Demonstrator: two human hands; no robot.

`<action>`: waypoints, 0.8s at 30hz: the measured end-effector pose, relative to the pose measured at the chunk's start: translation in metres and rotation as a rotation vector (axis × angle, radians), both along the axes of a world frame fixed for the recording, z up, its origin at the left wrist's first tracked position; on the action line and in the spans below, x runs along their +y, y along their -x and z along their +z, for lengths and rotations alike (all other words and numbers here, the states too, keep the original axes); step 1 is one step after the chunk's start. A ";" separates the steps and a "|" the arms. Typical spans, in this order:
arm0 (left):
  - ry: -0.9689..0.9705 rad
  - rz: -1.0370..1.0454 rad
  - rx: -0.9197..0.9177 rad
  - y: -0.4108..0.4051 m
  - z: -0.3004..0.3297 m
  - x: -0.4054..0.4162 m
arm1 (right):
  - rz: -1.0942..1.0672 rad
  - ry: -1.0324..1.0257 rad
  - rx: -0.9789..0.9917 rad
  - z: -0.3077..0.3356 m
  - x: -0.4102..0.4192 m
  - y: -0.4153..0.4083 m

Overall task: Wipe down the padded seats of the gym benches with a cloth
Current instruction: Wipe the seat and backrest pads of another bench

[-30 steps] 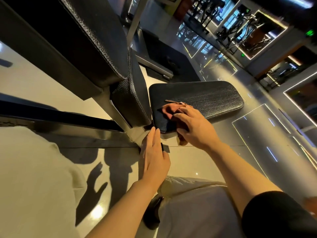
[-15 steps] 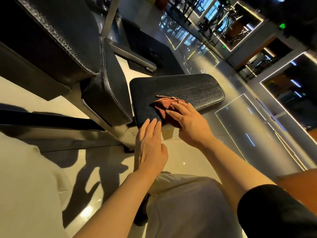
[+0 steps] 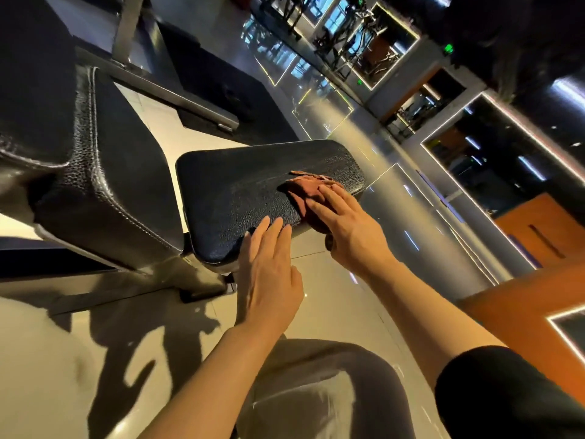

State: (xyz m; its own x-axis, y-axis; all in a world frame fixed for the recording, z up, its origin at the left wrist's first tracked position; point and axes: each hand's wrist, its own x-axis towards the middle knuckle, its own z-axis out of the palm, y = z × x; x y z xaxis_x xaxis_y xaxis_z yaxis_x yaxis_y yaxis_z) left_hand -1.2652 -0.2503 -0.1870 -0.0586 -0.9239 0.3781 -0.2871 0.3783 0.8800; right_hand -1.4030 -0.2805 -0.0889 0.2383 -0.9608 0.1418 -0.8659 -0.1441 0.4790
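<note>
Currently: no readable writing | right hand (image 3: 349, 231) flat-fingered, pressing cloth (image 3: 308, 188) on seat pad (image 3: 253, 182) | left hand (image 3: 269, 274) fingers straight, touching pad's near edge

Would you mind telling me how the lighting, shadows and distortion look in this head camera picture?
Head view: warm, dim light; hard arm shadows fall across the glossy floor tiles, which carry small glints. Wide-angle bending tilts the background gym. The left hand, the right hand, the reddish cloth and the black seat pad are fairly sharp; the near trouser leg is soft.
</note>
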 end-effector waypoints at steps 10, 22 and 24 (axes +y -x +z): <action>0.056 0.011 -0.009 0.008 0.002 -0.023 | -0.010 0.365 0.026 0.055 -0.036 0.002; -0.039 0.140 0.007 -0.013 -0.015 -0.034 | 0.021 0.113 -0.065 0.008 -0.052 -0.036; -0.049 0.147 -0.009 -0.017 -0.017 -0.036 | 0.016 -0.007 -0.098 0.015 -0.053 -0.042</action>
